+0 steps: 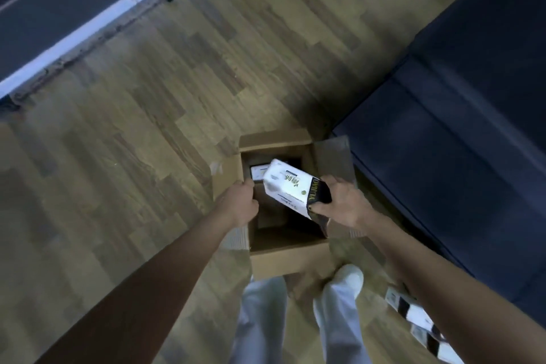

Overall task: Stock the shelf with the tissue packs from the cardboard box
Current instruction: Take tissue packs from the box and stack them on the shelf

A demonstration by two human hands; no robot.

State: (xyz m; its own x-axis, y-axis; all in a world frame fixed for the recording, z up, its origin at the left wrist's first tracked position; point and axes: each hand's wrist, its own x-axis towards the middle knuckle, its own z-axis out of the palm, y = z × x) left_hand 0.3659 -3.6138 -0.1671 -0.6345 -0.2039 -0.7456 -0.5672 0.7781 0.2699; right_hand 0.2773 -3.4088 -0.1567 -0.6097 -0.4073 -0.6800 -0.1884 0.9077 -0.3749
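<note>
The tissue pack (pixel 291 186) is white with a black band at one end, tilted above the open mouth of the cardboard box (pixel 291 263), which sits on the wooden floor (pixel 124 142) just ahead of the person's feet. At far left a pale strip (pixel 74 38) runs diagonally beside a dark surface; what it belongs to is hard to tell through the blur. The left hand (pixel 240 204) rests at the box's left rim with its fingers curled over the edge, though their tips are hidden inside the opening. Deep in the box, another white pack (pixel 258 171) shows only partly, shadowed and covered by the lifted one. The right hand (pixel 339 202) grips the lifted pack at its black end, thumb on the near side, fingers wrapped behind and out of sight. Lower right, more packs (pixel 419 316) lie on the floor, partly hidden by the right forearm and cut off by the frame. A dark blue surface (pixel 458 127) fills the right side, its nature unclear.
</note>
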